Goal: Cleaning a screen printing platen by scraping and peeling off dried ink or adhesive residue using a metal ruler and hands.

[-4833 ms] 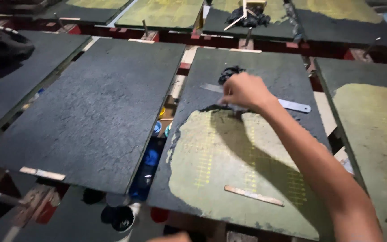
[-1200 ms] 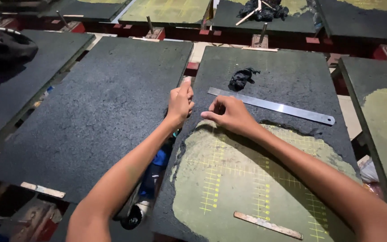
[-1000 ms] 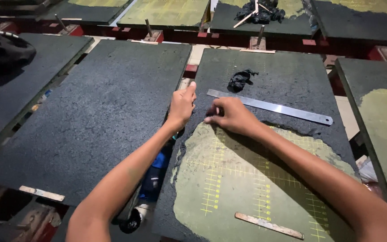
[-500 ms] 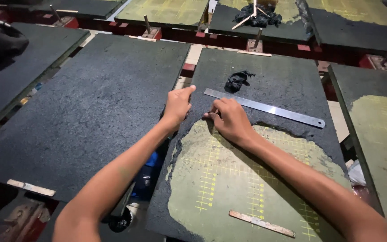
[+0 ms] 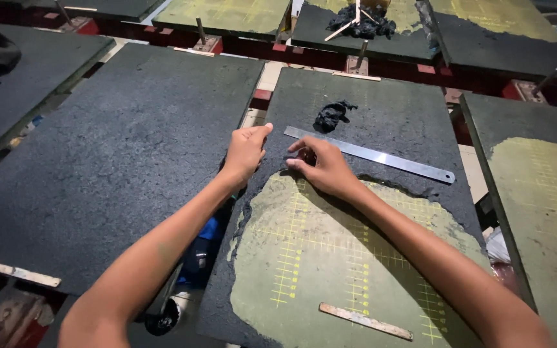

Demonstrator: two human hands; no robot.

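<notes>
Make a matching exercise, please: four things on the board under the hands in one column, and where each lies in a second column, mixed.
Things:
1. metal ruler
2. black lump
3. wooden stick
4. right hand

Places:
A. near the front edge, on the yellow-green grid
B. at the border of the black coating and the grid
C. slanting across the black part, beyond the right hand
D. beyond the ruler, toward the far edge

Pairs: 1-C, 2-D, 3-A, 4-B

**Rows of dark boards over a red frame**

Flat boards coated in rough black stand in rows, some scraped back to a yellow-green gridded face. Red frame members run between them. Dim clutter lies in the gaps below.
</notes>
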